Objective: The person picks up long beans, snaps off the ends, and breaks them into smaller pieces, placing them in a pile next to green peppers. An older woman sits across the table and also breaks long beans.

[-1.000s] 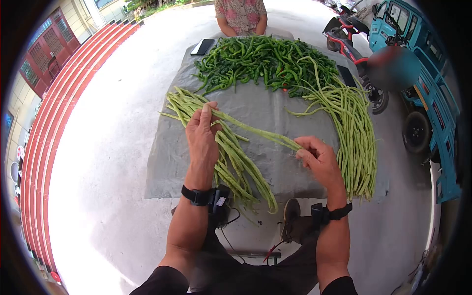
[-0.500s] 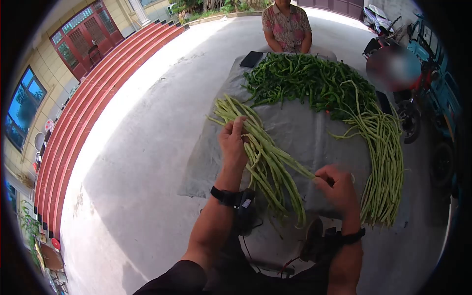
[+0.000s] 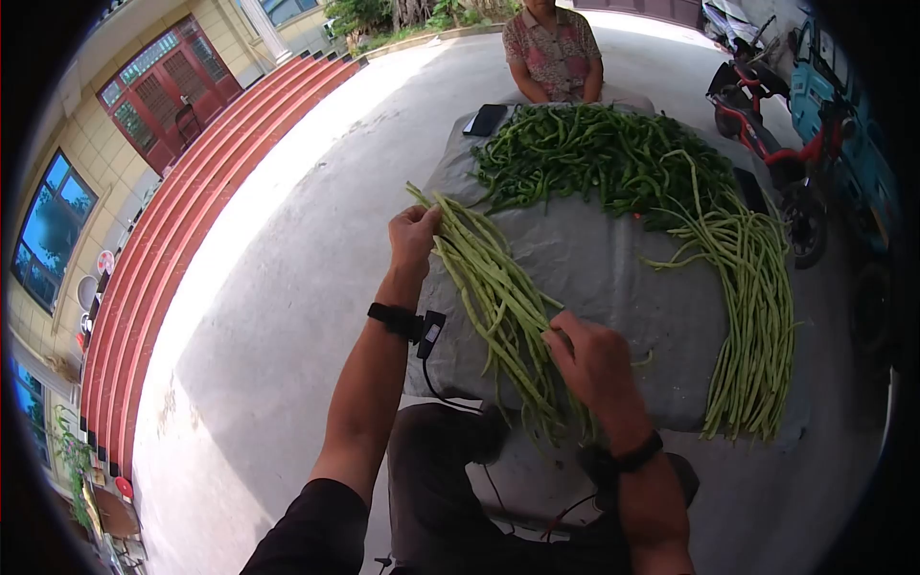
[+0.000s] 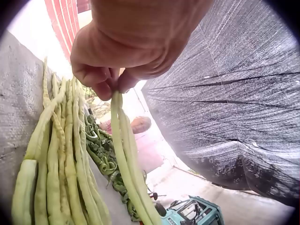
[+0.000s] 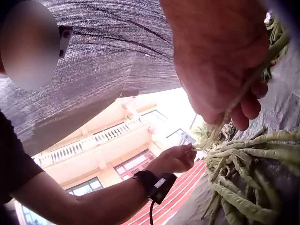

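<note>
Pale green long beans lie in a slanting bundle on the left part of the grey-covered table. At the bundle's far end, my left hand pinches the tips of a couple of long beans between thumb and fingers, as the left wrist view shows. My right hand is at the bundle's near part, its fingers curled round the same stretched beans. In the right wrist view, these run from the left hand's fingertips across the right hand. My right palm is hidden.
A larger pile of long beans hangs toward the table's right edge. Green chilli peppers heap along the far side, between two phones. A person sits beyond the table. A red scooter stands at right.
The head view has swung left. My left hand has moved outward to the bundle's far end, and the right hand has come in over the bundle, with beans laid along it.
</note>
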A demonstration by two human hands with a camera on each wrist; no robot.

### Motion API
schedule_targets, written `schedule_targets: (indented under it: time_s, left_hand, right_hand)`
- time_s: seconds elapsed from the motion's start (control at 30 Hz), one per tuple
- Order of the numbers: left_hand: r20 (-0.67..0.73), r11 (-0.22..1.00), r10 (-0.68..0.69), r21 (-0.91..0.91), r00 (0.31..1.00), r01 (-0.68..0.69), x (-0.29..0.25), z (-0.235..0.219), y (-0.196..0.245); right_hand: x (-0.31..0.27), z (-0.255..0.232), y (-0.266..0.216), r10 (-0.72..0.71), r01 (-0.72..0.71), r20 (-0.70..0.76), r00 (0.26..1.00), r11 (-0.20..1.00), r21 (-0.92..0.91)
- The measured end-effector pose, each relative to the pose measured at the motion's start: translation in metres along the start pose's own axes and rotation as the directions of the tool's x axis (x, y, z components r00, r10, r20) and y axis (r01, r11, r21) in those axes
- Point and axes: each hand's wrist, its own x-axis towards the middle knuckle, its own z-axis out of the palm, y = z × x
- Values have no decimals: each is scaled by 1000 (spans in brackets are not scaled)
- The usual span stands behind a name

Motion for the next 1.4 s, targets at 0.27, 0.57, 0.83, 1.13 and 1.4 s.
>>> schedule_targets:
  time_s: [0.27,0.57,0.83,1.13,1.4]
  left_hand:
    - [-81,936,-5,349,997,33,51,12,-32]
    - [-170,895,47,445,984,34,72,13,-64]
    - [-274,803,162,595,948,34,45,26,-36]
    - [-213,771,239,634,947,-52,63,14,-58]
    - [-45,701,252,698,967,-150,50,8,-53]
  right_hand:
    - [12,32,16,-6,4,-105,994,1000,-19]
    - [9,35,12,69,-67,15,997,994,-92]
    - [5,31,8,46,-48,-17,999,995,-91]
    - [3,32,9,27,-28,-3,1000,996,-89]
    - [-11,32,15,52,-54,-12,999,986,-159]
